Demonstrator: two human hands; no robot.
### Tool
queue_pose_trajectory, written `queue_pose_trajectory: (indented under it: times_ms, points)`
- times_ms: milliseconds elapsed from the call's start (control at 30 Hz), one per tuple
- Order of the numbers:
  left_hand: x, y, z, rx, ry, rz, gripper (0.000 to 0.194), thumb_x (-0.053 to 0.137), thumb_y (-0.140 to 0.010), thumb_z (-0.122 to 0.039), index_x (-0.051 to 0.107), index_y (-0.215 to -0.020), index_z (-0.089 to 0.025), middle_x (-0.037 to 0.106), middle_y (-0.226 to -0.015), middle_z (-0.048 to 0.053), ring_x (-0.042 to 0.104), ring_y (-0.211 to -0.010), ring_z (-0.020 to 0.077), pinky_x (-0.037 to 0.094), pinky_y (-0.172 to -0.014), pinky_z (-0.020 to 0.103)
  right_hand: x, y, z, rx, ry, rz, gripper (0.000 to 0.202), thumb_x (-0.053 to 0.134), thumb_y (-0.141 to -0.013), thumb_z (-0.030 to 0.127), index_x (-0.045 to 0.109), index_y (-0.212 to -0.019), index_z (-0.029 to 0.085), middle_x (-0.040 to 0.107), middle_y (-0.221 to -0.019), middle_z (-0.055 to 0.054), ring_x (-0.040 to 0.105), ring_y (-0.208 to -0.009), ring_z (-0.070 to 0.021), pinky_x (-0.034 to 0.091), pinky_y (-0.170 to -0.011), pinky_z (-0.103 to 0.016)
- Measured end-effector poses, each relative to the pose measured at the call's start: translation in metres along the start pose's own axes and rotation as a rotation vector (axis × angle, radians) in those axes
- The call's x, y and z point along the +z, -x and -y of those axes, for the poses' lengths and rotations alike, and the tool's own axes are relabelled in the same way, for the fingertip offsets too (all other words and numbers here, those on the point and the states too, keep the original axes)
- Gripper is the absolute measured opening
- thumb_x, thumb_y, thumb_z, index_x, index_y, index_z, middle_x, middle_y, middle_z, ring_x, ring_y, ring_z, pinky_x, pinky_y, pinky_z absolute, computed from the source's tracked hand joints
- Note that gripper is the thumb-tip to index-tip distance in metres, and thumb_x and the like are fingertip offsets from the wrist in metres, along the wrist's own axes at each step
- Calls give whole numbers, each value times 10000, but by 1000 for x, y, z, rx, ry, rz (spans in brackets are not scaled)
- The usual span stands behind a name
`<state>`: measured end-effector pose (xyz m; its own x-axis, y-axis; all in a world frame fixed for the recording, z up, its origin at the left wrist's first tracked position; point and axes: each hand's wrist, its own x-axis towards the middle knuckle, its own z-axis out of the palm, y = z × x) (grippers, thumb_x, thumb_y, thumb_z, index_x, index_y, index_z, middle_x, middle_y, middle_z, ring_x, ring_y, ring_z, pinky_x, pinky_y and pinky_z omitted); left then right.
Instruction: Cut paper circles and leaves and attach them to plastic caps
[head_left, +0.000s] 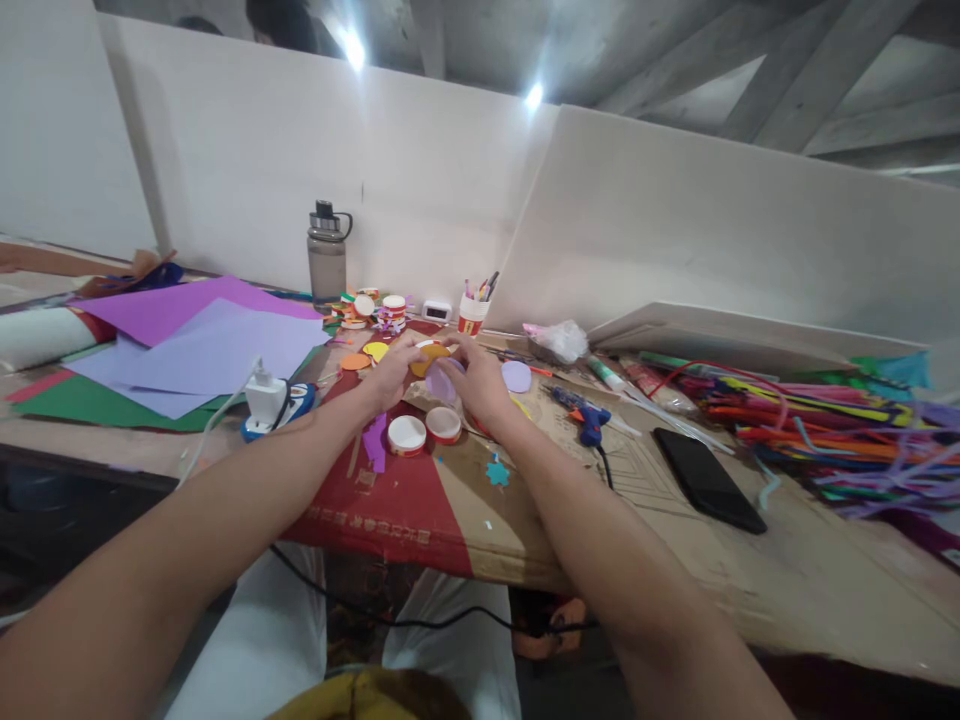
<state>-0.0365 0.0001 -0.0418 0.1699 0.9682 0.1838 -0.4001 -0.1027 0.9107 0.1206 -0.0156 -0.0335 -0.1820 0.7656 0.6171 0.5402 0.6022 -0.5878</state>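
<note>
My left hand is closed, its fingertips at the left edge of an ochre paper disc. Opposite it, my right hand has thumb and fingers closed around a lavender paper disc, which overlaps the ochre one. Just below the hands stand two round white-and-red paper cups, a left one and a right one. Orange and yellow discs lie beyond my left hand. Another lavender disc rests right of my right hand. The undersides of my fingers are hidden.
A blue glue gun and a black phone lie at right, before a heap of pipe cleaners. Paper sheets, a plugged power strip and a bottle stand left. A pen cup is behind.
</note>
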Motion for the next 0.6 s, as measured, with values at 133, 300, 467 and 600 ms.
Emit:
queue_pose_trajectory:
  times_ms: [133, 300, 467, 600]
  points:
    - [3, 4, -4, -48, 33, 39, 269, 629, -617, -114, 557, -869, -175, 600, -716, -20, 594, -620, 133, 475, -554, 245, 0, -3, -3, 38, -91, 4, 238, 607, -828, 314, 656, -1020, 182, 632, -760, -4, 542, -679, -157, 423, -690, -280]
    - [6, 4, -5, -104, 114, 37, 112, 639, -816, -254, 615, -860, -154, 668, -784, 29, 624, -649, 145, 503, -565, 255, -1, -6, -7, 123, -160, 6, 170, 618, -793, 309, 649, -920, 201, 551, -649, 34, 499, -625, -139, 373, -601, -248]
    - [2, -2, 2, -112, 82, 34, 138, 611, -903, -295, 633, -893, -160, 681, -785, 27, 633, -631, 123, 513, -578, 228, -1, -7, -9, 217, -301, 98, 145, 626, -752, 301, 613, -859, 205, 552, -625, 52, 487, -561, -113, 362, -544, -230]
    - [-2, -8, 7, -167, 46, -70, 212, 608, -911, -364, 627, -885, -154, 680, -751, 39, 630, -603, 132, 521, -576, 245, 0, -8, -9, 270, -346, 150, 137, 651, -719, 281, 604, -821, 202, 568, -614, 52, 498, -534, -106, 352, -508, -220]
